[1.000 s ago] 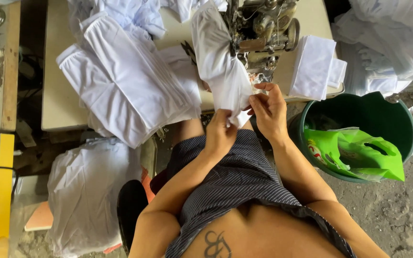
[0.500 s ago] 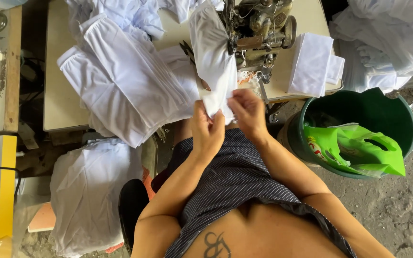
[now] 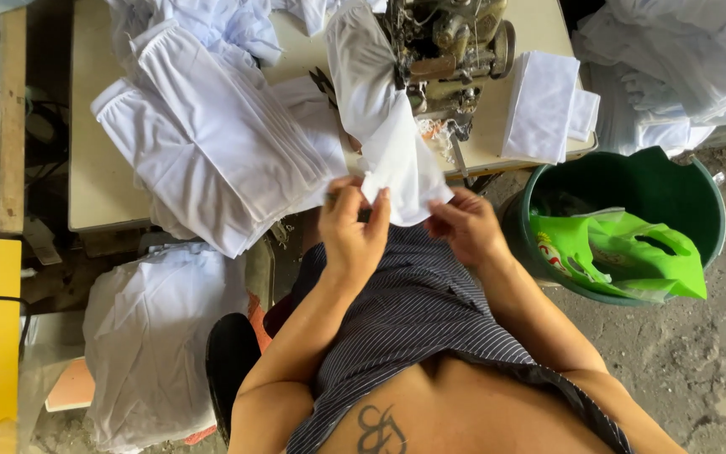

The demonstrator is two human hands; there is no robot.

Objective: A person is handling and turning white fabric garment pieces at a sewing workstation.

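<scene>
Pinching the lower edge of a white cloth piece, the left hand is closing its grip narrowly on a small folded corner, thumb and fingers pressed together on the fabric. Just beside it, the right hand is holding the same hem from the other side, its grip also tight on the cloth. Compared with a second ago, both hands are sitting lower and nearer the body, and the left one is now working a corner that was hanging loose then, so the fabric is being drawn off the sewing machine toward the lap. The cloth is running up from the grips to the machine on the tabletop above them. Left of the grips, a stack of folded white pieces is hanging over the tabletop edge. Right of the grips, a green bucket is standing on the floor, holding a crumpled bright green plastic bag; what lies under the bag is hidden.
</scene>
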